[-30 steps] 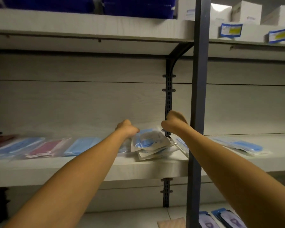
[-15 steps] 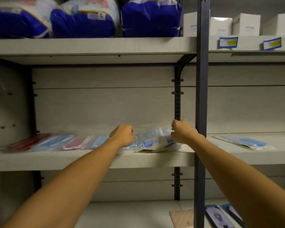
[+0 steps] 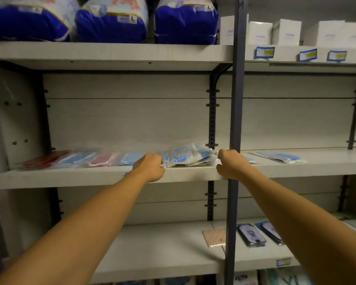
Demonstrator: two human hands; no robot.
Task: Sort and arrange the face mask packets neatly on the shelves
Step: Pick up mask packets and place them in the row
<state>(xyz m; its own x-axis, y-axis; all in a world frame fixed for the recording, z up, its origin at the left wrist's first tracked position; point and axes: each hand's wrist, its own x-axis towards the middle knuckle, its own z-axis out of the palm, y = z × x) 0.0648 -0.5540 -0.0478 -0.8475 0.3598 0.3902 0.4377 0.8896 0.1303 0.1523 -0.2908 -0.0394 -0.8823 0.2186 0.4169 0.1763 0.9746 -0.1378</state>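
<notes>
Both hands had drawn slightly nearer the shelf's front edge since the earlier frames, the stack coming with them; the camera had tilted to show more of the upper shelf.

Item: stack of face mask packets (image 3: 190, 156), blue, in clear wrappers, heaped unevenly on the middle shelf (image 3: 80, 177), just left of the dark upright post (image 3: 235, 120).

Adjacent stock: single packets (image 3: 80, 159) in red, blue and pink, laid in a row to the left; one further blue packet (image 3: 280, 156) to the right of the post.

Handling note: the step appeared to be squaring the heap; it would go best with even pressure from both sides, edges tapped flush, wrappers not creased.

Left hand (image 3: 150, 167): fingers curled, pinching the stack's left edge.

Right hand (image 3: 231, 164): fingers curled, knuckles outward, at the stack's right edge; it seemed to grip the wrappers, though the fingertips were hidden.
</notes>
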